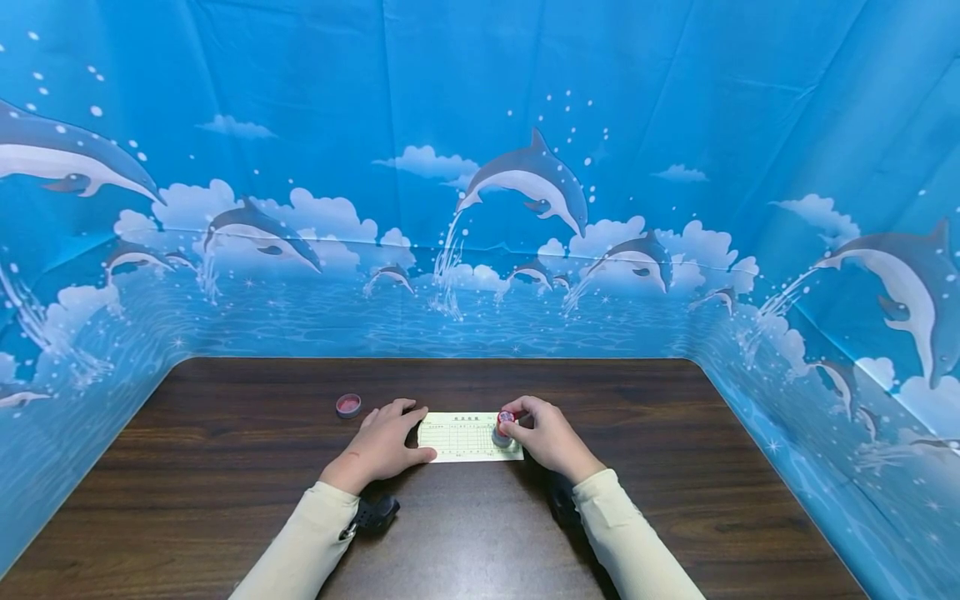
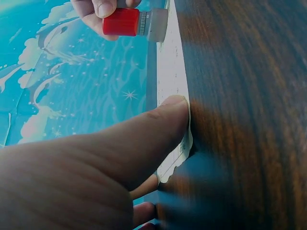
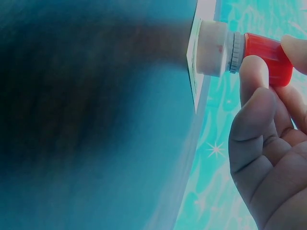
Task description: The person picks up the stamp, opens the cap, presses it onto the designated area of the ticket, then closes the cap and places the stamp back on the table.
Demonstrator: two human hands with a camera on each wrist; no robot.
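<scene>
A printed paper form (image 1: 457, 442) with a ruled table lies on the desk in front of me. My left hand (image 1: 381, 444) rests at its left end, thumb on the near edge and fingers toward the far corner. In the left wrist view that end of the form (image 2: 175, 165) is slightly rumpled under the thumb. My right hand (image 1: 553, 437) pinches the red handle of a round stamp (image 1: 504, 427) between thumb and fingers. The stamp stands upright at the form's right end. In the right wrist view the stamp's translucent grey base (image 3: 211, 48) meets the paper.
A small round grey cap (image 1: 348, 406), reddish inside, lies on the dark wooden desk (image 1: 262, 442) beyond my left hand. A blue curtain (image 1: 420, 275) printed with dolphins rises along the desk's back and sides.
</scene>
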